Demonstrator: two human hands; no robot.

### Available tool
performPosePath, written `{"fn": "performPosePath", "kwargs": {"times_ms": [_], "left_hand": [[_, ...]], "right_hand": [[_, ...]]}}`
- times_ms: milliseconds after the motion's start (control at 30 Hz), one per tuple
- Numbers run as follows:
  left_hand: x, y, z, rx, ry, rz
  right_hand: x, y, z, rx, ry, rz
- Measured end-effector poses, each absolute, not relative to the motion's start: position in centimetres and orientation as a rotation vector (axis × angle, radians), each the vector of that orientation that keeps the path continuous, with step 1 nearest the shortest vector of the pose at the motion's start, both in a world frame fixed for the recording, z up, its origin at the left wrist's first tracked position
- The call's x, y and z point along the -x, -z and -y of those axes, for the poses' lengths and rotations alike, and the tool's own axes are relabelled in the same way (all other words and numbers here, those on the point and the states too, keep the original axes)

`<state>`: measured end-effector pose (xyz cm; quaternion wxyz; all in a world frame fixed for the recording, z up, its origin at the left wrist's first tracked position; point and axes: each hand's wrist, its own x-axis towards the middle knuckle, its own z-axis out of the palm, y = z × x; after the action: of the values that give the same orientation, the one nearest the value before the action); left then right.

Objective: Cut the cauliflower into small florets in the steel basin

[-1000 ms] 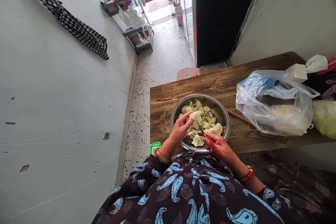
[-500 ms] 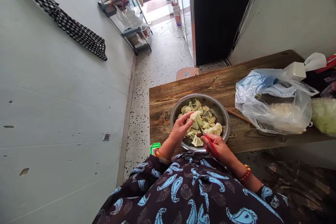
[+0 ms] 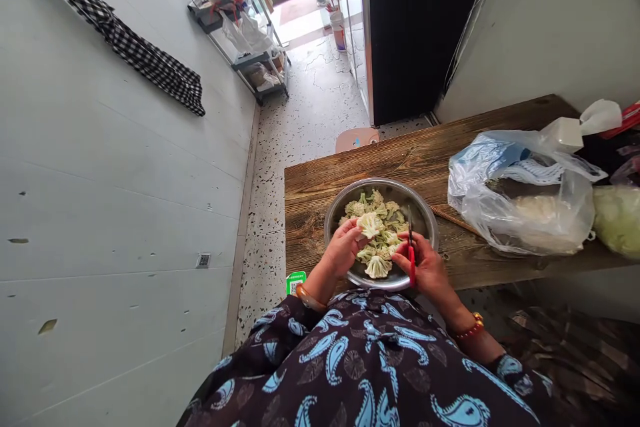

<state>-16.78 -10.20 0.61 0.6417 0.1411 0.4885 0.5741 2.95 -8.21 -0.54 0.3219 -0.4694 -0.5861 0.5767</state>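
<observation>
My left hand (image 3: 344,247) pinches a cauliflower floret (image 3: 370,223) above the left side of a steel bowl (image 3: 431,220). Red-handled scissors (image 3: 412,267) rest in my right hand (image 3: 427,270) at the bowl's right rim, their dark blades pointing away from me. The thumb and fingertips of that hand are close to a pale cauliflower piece; whether they grip it I cannot tell. Inside the bowl lie several cut cauliflower florets (image 3: 379,268), one of them separate near the front.
The bowl stands on a wooden table (image 3: 320,193). To its right are a stick (image 3: 457,220), a clear plastic bag (image 3: 525,213) and a tissue pack (image 3: 565,135). A green QR card (image 3: 295,280) is at the near left corner. Farther off stands a shelf cart (image 3: 253,60).
My right hand has moved right, taking the scissors away from the floret, and their blades have swung to point forward. My left hand has turned the floret so its broad side shows.
</observation>
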Motion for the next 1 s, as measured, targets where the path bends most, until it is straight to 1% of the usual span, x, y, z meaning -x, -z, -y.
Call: {"fn": "performPosePath", "kwargs": {"times_ms": [200,433,567,667,800,900,1000], "left_hand": [[15.0,-1.3,10.8,-0.295,-1.197,-1.080],[15.2,-1.6,11.5,-0.439,-1.015,-1.034],[15.0,-1.1,11.5,-0.503,-0.977,-1.064],[14.8,-0.8,11.3,-0.456,-0.970,-1.060],[14.9,-0.6,11.1,-0.374,-0.976,-1.035],[15.7,-0.5,11.0,-0.301,-1.010,-1.017],[16.8,0.2,10.7,-0.261,-1.062,-1.103]], "right_hand": [[-1.0,0.0,7.4,1.090,-1.181,1.782],[-0.9,0.8,7.3,1.063,-1.075,1.945],[-0.9,1.1,7.5,1.024,-1.024,1.974],[-0.9,1.0,7.4,1.090,-1.089,1.844],[-1.4,1.2,6.8,1.145,-1.283,1.513],[-2.6,2.1,6.0,1.126,-1.419,1.171],[-3.8,3.5,5.4,1.104,-1.547,0.970]]}}
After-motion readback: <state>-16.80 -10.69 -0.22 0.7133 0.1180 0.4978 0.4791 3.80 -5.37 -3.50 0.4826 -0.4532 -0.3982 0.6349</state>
